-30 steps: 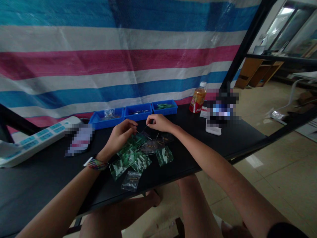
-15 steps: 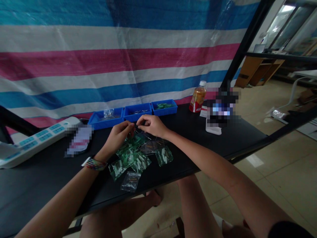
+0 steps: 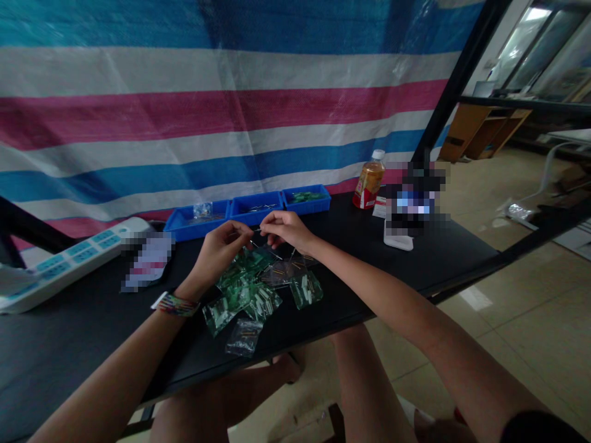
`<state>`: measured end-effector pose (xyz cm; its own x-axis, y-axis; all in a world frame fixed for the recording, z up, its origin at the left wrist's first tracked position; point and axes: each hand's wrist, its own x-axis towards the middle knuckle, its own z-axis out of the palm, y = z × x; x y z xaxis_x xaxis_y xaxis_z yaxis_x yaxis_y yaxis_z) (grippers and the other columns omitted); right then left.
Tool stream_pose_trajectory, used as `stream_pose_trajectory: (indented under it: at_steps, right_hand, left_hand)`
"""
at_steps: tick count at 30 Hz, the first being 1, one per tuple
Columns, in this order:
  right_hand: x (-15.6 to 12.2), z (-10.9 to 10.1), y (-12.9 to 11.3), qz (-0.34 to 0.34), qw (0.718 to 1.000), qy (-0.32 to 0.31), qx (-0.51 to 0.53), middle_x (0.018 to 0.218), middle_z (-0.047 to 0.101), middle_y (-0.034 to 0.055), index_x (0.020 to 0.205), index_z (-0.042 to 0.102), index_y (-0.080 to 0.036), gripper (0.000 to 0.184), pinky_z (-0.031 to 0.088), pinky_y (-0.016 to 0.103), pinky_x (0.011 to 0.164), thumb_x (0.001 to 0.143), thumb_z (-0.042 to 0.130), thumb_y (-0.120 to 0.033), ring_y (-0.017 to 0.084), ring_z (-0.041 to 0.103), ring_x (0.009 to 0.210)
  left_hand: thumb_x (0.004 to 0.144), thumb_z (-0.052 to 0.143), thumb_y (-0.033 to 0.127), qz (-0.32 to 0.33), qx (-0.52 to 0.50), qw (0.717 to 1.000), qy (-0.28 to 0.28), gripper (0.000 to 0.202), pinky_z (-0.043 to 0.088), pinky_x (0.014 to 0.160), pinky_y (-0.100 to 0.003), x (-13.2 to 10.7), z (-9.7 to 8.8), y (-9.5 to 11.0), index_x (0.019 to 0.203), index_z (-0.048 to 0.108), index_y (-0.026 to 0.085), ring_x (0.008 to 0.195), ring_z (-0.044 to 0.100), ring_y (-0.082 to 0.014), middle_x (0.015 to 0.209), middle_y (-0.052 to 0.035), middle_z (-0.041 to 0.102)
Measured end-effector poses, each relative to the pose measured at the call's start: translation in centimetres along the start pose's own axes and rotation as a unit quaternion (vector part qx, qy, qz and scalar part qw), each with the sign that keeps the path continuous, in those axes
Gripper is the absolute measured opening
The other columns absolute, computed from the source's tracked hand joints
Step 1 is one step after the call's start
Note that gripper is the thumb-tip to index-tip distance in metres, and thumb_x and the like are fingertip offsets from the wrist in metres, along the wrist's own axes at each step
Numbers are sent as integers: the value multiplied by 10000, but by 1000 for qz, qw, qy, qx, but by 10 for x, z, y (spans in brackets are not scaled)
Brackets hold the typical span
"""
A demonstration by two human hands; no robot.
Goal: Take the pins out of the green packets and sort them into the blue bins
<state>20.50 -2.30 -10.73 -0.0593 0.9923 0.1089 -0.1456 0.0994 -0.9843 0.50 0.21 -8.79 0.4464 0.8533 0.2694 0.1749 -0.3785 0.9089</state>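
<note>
My left hand (image 3: 225, 243) and my right hand (image 3: 287, 231) meet above the far side of a pile, fingers pinched. Between their fingertips runs a thin metal rod (image 3: 257, 230), mostly hidden by the fingers. Below them lie green plastic packets (image 3: 244, 283) with pale sticks inside. A separate green packet (image 3: 306, 290) is to the right, and a clear packet (image 3: 244, 337) with brownish pins lies nearest the table edge. Loose thin metal pieces (image 3: 272, 251) are scattered just under my hands.
Three blue trays (image 3: 197, 232) stand in a row behind my hands, holding small parts. A white power strip (image 3: 92, 252) and a blurred phone-like object (image 3: 148, 261) lie left. A drink bottle (image 3: 369, 181) and a white object (image 3: 398, 241) are on the right.
My hands have drawn slightly apart, and the thin rod between their fingertips now shows. My right hand has shifted a little to the right. The packets and trays stay put.
</note>
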Motion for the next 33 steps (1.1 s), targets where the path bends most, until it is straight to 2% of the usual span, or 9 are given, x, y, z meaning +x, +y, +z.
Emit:
stream_pose_trajectory:
  at_steps: [4,10,18,23,29,33]
  right_hand:
    - [-4,1,-2,3,1000,-1,1,782,703,1,851,656,-158,104,546,185,478,816,746,-195,96,627,585]
    - [-4,3,-4,-41,999,-1,-4,767,632,-36,830,637,-169,154,553,188,476,767,774,-197,96,625,598]
    - [-4,3,-3,-45,999,-8,-19,808,626,-36,864,631,-180,152,538,179,474,773,750,-207,85,617,592]
    - [-6,2,-5,-30,1000,1,5,812,633,-47,918,609,-201,189,538,188,473,780,737,-223,85,612,564]
    - [-5,1,-2,-17,999,-9,41,762,650,-38,860,611,-186,180,556,217,471,743,739,-231,103,617,555]
    - [-5,1,-2,-20,999,-20,39,710,630,-51,829,604,-190,209,555,214,484,712,766,-252,100,606,552]
  left_hand:
    - [813,788,434,-13,-13,1000,-9,272,487,580,-258,2,-2,-2,872,677,192,632,614,-166,711,-24,684]
    - [915,663,522,-43,-37,998,-11,367,455,534,-277,3,-7,-7,729,649,207,578,578,-175,644,-37,636]
    - [880,723,473,-17,-28,999,-19,315,446,535,-263,4,-7,-10,718,650,213,576,558,-158,652,-19,632]
    - [832,759,458,-10,-7,1000,3,268,456,547,-270,2,-5,-2,770,674,212,572,555,-160,643,-15,640]
    - [780,799,421,-12,-13,1000,8,236,466,572,-287,0,-1,3,789,678,219,594,570,-172,661,-21,653]
    - [796,774,441,-15,-6,1000,5,248,471,578,-289,-1,-1,4,811,669,217,607,583,-180,669,-24,653]
